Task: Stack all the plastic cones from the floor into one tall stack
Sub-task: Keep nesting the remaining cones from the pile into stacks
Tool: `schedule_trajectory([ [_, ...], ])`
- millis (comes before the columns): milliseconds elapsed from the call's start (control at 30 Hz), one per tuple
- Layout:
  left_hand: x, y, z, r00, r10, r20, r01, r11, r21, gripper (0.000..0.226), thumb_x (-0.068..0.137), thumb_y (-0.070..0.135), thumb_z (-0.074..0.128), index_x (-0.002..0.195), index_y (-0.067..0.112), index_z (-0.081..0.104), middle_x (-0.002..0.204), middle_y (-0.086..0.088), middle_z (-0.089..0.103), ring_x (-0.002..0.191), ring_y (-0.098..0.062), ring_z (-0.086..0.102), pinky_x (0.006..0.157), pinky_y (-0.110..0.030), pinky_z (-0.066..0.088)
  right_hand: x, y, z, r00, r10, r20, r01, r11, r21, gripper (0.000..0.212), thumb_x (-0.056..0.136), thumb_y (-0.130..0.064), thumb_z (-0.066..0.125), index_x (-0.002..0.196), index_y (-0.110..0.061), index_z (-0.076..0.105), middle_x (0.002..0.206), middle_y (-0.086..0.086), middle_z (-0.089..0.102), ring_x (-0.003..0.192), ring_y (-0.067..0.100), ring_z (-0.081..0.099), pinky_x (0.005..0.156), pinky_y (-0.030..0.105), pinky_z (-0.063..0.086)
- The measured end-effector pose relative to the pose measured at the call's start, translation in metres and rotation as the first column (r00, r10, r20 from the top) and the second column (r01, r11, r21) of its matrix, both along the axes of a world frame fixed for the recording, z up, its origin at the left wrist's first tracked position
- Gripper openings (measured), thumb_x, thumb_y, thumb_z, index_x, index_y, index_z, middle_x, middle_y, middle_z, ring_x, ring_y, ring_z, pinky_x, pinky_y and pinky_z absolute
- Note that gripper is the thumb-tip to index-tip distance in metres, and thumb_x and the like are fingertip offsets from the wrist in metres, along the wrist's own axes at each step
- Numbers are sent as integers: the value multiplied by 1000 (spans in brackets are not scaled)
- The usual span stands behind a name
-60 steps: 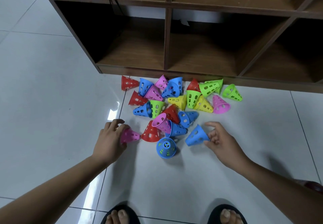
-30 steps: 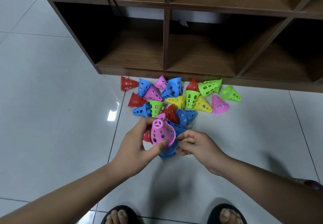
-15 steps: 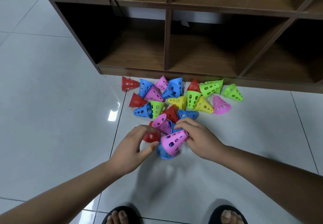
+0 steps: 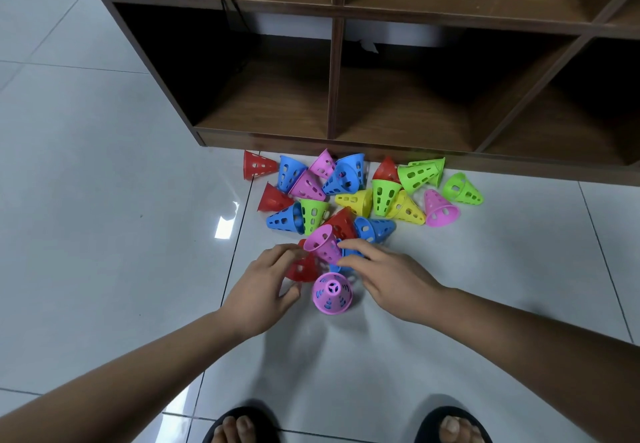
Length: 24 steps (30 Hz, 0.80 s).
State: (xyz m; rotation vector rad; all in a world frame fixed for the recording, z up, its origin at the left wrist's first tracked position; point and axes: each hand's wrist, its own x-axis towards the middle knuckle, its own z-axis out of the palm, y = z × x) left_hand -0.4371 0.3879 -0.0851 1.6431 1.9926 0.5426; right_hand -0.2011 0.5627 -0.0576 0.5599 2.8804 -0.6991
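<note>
Now upright pink cone (image 4: 332, 293) between left hand (image 4: 263, 290), right hand (image 4: 391, 274), untouched.

Perforated plastic cones in red, blue, pink, green and yellow lie in a loose pile (image 4: 349, 193) on the white tiled floor (image 4: 104, 235), most tipped on their sides along the foot of a wooden shelf unit. At the pile's near edge, a pink cone (image 4: 332, 293) stands upright, tip up; another pink cone (image 4: 325, 243) tilts just behind it.
</note>
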Motion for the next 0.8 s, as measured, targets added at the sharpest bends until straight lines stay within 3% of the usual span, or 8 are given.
schedule_trajectory([
  [167,-2,-7,-12,999,-30,-13,29,997,-66,50,102,44,60,149,30,51,152,10,47,130,-14,54,108,-32,51,2,6,-12,991,90,96,-98,992,77,61,91,-3,60,145,-28,51,163,-6,31,136,29,51,96,43,57],
  [300,2,-16,-17,999,43,33,-41,996,-75,42,101,56,62,132,28,57,135,13,50,104,-11,59,88,-26,52,8,8,-17,991,98,93,-112,979,168,72,74,7,67,138,-25,55,139,1,46,113,29,58,77,42,57],
  [400,-1,-19,-20,997,70,-17,-71,994,-81,38,98,51,69,123,27,54,123,10,51,90,-15,57,74,-28,50,12,9,-20,989,70,132,-103,959,264,75,63,12,71,131,-18,60,124,5,50,97,28,60,64,34,43],
  [533,-1,-19,-19,989,129,-70,-138,980,-145,40,91,51,71,113,29,47,109,7,56,80,-21,60,67,-37,55,16,12,-19,983,44,180,-111,919,379,52,54,11,76,98,-13,65,110,7,53,85,27,62,59,33,28],
  [600,1,-17,-18,985,154,-74,-165,970,-180,46,89,49,75,116,29,44,108,4,62,81,-23,61,68,-38,56,18,15,-16,986,25,166,-90,916,391,45,49,12,76,85,-13,63,101,7,55,76,27,60,57,32,25],
  [700,1,-17,-17,986,152,-69,-164,959,-231,59,86,45,79,132,29,45,119,3,66,92,-21,61,76,-33,56,24,17,-17,991,-1,134,-48,932,361,41,52,11,76,83,-14,64,98,5,54,76,25,59,56,30,27],
  [800,-4,-16,-16,986,151,-73,-164,957,-240,68,81,40,83,137,31,46,125,3,64,99,-20,61,79,-31,55,32,17,-21,995,-82,56,65,964,257,24,80,-1,74,97,-17,66,105,-2,49,89,19,60,60,31,46],
])
